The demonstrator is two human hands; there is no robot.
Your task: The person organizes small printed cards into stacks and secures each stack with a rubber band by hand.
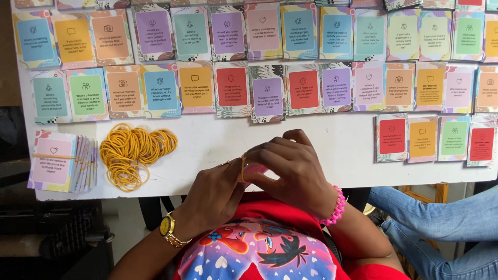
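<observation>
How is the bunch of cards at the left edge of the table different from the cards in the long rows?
The bunch of cards is stacked and fanned, with a yellow rubber band round it; the cards in the rows lie single and flat, side by side, unbanded. The bunch shows only one pink face; the rows show many colours. Both are cards with patterned borders, lying on the white table.

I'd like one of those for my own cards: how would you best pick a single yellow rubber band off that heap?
Pinch a loop at the heap's right edge, where bands fan out singly near, coming from above and the right. The middle is a thick tangle; the banded card stack crowds the left side.
</observation>
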